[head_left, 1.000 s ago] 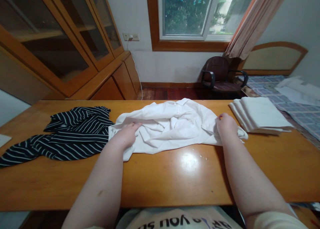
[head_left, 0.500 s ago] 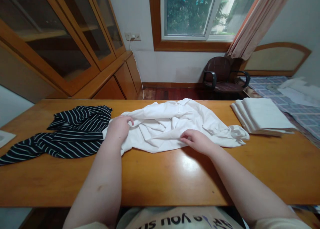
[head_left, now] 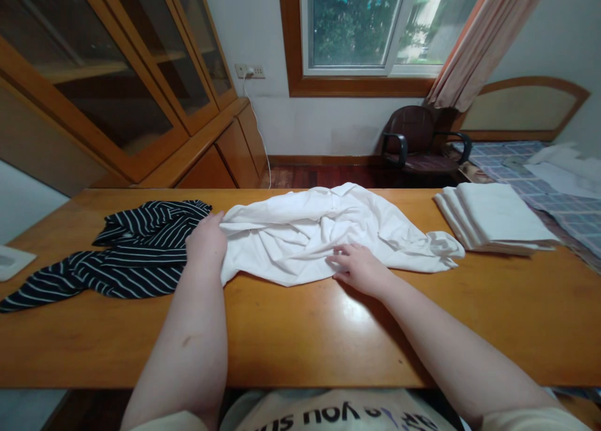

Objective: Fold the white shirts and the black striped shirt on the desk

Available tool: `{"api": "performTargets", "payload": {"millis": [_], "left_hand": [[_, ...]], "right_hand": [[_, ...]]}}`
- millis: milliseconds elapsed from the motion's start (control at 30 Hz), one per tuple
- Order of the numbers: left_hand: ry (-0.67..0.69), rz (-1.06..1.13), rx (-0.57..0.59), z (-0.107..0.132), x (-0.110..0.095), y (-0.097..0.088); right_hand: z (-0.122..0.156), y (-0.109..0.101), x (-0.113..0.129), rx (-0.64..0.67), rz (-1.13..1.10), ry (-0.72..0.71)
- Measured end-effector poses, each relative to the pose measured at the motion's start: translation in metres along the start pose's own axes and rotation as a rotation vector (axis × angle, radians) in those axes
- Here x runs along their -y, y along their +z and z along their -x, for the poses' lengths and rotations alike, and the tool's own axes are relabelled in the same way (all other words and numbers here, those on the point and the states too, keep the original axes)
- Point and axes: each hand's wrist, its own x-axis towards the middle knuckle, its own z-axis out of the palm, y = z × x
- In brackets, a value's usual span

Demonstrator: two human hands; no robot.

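A: Where does the white collared shirt (head_left: 300, 246) lie?

B: Right in front of you, stretched sideways across the wooden table (head_left: 291, 343), its collar (head_left: 348, 189) toward the far edge. The cloth is rumpled through the middle, and its right end is bunched up.

A: And the hands?

B: Your left hand (head_left: 206, 243) is at the shirt's left end, back upward, fingers bent at the cloth edge. Its thumb and palm are hidden, so whether you are pinching the fabric, I can't tell. Your right hand (head_left: 360, 269) is loose and open, fingers a little apart, the tips on the near side of the shirt; you're gripping nothing with it.

A: What's around it?

B: The black-and-white striped garment (head_left: 141, 271) lies on your left, partly covered from view by your left hand. On your right, beyond the bunched end and apart from it, sits a stack of folded white cloth (head_left: 502, 215).

A: So which step is this?

B: I'd judge you are straightening the shirt: one hand minding the end, the other on the creased body.

A: What would the next move call for?

B: Probably a steady left end and a flat, light right palm, so you smooth the folds without dragging the shirt askew.
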Motion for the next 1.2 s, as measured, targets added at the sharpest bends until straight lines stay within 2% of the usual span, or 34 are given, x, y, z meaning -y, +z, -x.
{"api": "performTargets", "payload": {"millis": [100, 200, 300, 367, 600, 700, 800, 933, 1067, 1200], "left_hand": [[0.085, -0.054, -0.049, 0.007, -0.015, 0.005], [0.370, -0.058, -0.100, 0.022, -0.039, 0.006], [0.657, 0.088, 0.072, 0.034, -0.054, 0.007], [0.719, 0.169, 0.187, 0.036, -0.057, 0.008], [0.627, 0.114, 0.339, 0.021, -0.045, 0.032], [0.597, 0.102, 0.336, 0.015, -0.039, 0.042], [0.575, 0.091, 0.326, 0.012, -0.035, 0.044], [0.545, 0.044, 0.311, 0.014, -0.037, 0.041], [0.598, 0.044, 0.298, 0.016, -0.044, 0.038], [0.620, 0.147, 0.276, 0.018, -0.047, 0.030]], "right_hand": [[-0.004, 0.009, 0.001, -0.007, -0.103, -0.196], [-0.009, 0.018, 0.002, -0.002, -0.169, -0.267], [-0.011, 0.019, 0.002, -0.013, -0.232, -0.187], [-0.010, 0.016, 0.000, -0.023, -0.335, -0.095], [-0.009, 0.012, -0.014, -0.116, -0.808, 0.136], [-0.010, 0.010, -0.019, -0.169, -1.016, 0.227], [-0.010, 0.001, -0.026, -0.258, -1.092, 0.323], [-0.007, -0.010, -0.039, -0.390, -0.955, 0.471], [-0.006, -0.010, -0.051, -0.466, -0.749, 0.496], [-0.006, -0.008, -0.053, -0.352, -0.450, 0.558]]}}
